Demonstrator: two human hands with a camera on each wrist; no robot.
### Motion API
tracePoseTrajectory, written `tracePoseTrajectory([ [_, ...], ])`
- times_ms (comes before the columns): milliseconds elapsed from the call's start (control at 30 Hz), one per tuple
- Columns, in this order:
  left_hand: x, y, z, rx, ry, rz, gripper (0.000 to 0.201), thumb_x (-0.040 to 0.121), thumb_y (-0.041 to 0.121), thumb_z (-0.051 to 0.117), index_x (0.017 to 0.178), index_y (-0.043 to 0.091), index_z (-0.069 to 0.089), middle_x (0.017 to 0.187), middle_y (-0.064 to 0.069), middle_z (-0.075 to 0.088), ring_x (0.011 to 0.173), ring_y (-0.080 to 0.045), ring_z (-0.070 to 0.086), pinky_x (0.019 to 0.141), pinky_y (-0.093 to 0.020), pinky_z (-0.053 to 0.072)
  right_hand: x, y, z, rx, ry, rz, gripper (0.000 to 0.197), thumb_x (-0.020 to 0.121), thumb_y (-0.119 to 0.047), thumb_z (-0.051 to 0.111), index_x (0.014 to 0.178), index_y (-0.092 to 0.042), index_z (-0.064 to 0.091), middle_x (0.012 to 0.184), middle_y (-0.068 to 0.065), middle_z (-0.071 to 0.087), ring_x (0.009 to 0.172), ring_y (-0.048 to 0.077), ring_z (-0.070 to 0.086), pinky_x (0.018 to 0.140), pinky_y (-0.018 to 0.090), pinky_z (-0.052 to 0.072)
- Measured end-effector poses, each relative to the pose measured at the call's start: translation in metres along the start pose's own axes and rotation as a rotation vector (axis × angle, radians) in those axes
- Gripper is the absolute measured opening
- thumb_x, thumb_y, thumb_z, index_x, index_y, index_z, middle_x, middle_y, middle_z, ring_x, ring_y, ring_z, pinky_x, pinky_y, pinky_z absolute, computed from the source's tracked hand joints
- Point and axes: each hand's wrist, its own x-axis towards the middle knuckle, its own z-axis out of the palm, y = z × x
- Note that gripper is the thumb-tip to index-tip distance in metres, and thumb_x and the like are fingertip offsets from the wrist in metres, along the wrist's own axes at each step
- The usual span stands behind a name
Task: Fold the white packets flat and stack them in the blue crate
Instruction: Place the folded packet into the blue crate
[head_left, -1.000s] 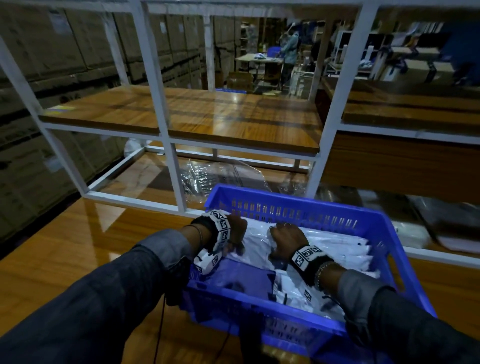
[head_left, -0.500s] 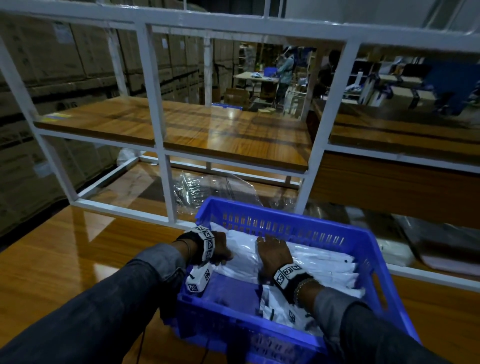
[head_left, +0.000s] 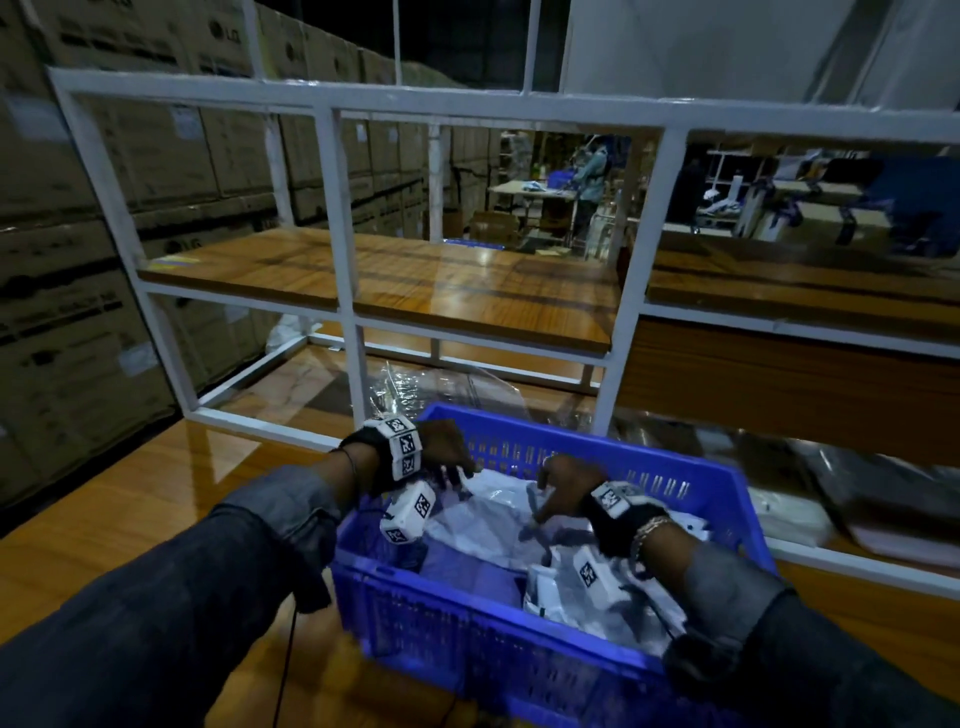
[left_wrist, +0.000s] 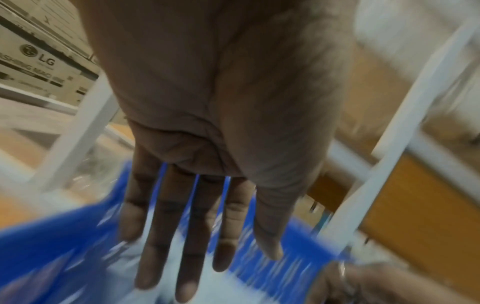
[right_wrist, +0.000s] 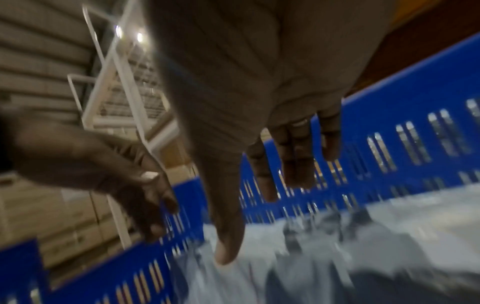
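Both arms reach forward, dark sleeves pushed to the wrists. The left hand (head_left: 441, 452) is held palm down, fingers (left_wrist: 187, 242) straight and slightly spread, holding nothing. The right hand (head_left: 569, 486) hangs beside it, fingers (right_wrist: 298, 156) extended downward, thumb apart, also empty.

A white metal shelving frame (head_left: 337, 218) stood on the wooden tabletop (head_left: 130, 499), carrying a wooden shelf board (head_left: 415, 280). Crumpled clear plastic wrapping (head_left: 415, 387) lay under that shelf. Stacked cardboard cartons (head_left: 104, 156) printed with LG lined the left side. Far behind, a person (head_left: 589, 176) stood at a table (head_left: 530, 189), perhaps sorting goods, though the distance left that unclear.
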Motion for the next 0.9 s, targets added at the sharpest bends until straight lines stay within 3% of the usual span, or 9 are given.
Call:
tracePoseTrajectory([
  [67, -0.023, 0.016, -0.003, -0.107, 0.031, 0.021, 0.02, 0.099, 0.017, 0.064, 0.1, 0.0, 0.074, 0.097, -0.02, 0.075, 0.086, -0.034, 0.072, 0.071, -0.033, 0.058, -0.007, 0.006, -0.024, 0.109, 0.003, -0.024, 0.047, 0.063, -0.042, 0.094, 0.096, -0.023, 0.065, 0.111, 0.001, 0.066, 0.099, 0.022, 0.063, 0.08, 0.032, 0.052],
  [167, -0.059, 0.042, 0.001, -0.227, 0.135, 0.129, 0.033, 0.098, 0.026, 0.065, 0.113, -0.003, 0.072, 0.105, -0.018, 0.076, 0.09, -0.031, 0.073, 0.071, -0.03, 0.058, -0.026, 0.015, -0.058, 0.253, 0.052, -0.065, 0.045, 0.065, -0.041, 0.093, 0.094, -0.022, 0.065, 0.101, -0.002, 0.065, 0.096, 0.02, 0.062, 0.078, 0.031, 0.051],
  [267, -0.087, 0.065, 0.019, -0.314, 0.206, 0.286, 0.032, 0.097, 0.023, 0.066, 0.111, -0.004, 0.071, 0.104, -0.017, 0.076, 0.101, -0.037, 0.072, 0.087, -0.042, 0.058, -0.065, 0.025, -0.083, 0.414, 0.15, -0.134, 0.045, 0.063, -0.047, 0.093, 0.091, -0.022, 0.068, 0.094, -0.003, 0.069, 0.09, 0.016, 0.066, 0.077, 0.031, 0.054],
  [333, -0.098, 0.081, 0.041, -0.372, 0.185, 0.36, 0.031, 0.098, 0.022, 0.064, 0.112, -0.005, 0.071, 0.104, -0.018, 0.076, 0.099, -0.035, 0.073, 0.092, -0.049, 0.055, -0.095, 0.035, -0.089, 0.542, 0.216, -0.197, 0.038, 0.066, -0.045, 0.092, 0.088, -0.02, 0.073, 0.088, -0.004, 0.073, 0.086, 0.013, 0.069, 0.074, 0.029, 0.054],
  [433, -0.104, 0.108, 0.08, -0.405, 0.088, 0.456, 0.031, 0.099, 0.024, 0.063, 0.114, -0.002, 0.071, 0.107, -0.018, 0.075, 0.1, -0.034, 0.073, 0.093, -0.049, 0.055, -0.145, 0.057, -0.088, 0.798, 0.365, -0.191, 0.029, 0.073, -0.036, 0.087, 0.088, -0.014, 0.077, 0.087, -0.001, 0.076, 0.084, 0.011, 0.071, 0.071, 0.025, 0.056],
  [567, -0.103, 0.14, 0.129, -0.428, -0.023, 0.545, 0.03, 0.1, 0.021, 0.063, 0.116, -0.002, 0.07, 0.109, -0.016, 0.075, 0.101, -0.033, 0.073, 0.091, -0.046, 0.056, -0.214, 0.088, -0.064, 1.044, 0.545, -0.008, 0.036, 0.068, -0.042, 0.081, 0.089, -0.013, 0.077, 0.086, 0.007, 0.077, 0.078, 0.011, 0.07, 0.065, 0.027, 0.056],
  [733, -0.088, 0.175, 0.192, -0.438, -0.119, 0.63, 0.026, 0.098, 0.019, 0.065, 0.109, -0.003, 0.073, 0.102, -0.016, 0.076, 0.095, -0.033, 0.074, 0.085, -0.047, 0.056, -0.29, 0.127, -0.017, 1.168, 0.733, 0.278, 0.006, 0.083, -0.017, 0.079, 0.085, -0.016, 0.073, 0.074, -0.002, 0.073, 0.07, 0.011, 0.067, 0.063, 0.029, 0.051],
  [900, -0.084, 0.223, 0.265, -0.43, -0.202, 0.761, 0.022, 0.096, 0.014, 0.068, 0.097, -0.006, 0.073, 0.085, -0.009, 0.078, 0.079, -0.023, 0.073, 0.068, -0.029, 0.055, -0.377, 0.129, 0.038, 1.196, 0.842, 0.611, 0.011, 0.086, -0.017, 0.079, 0.083, -0.014, 0.069, 0.079, 0.004, 0.069, 0.07, 0.014, 0.066, 0.059, 0.024, 0.048],
])
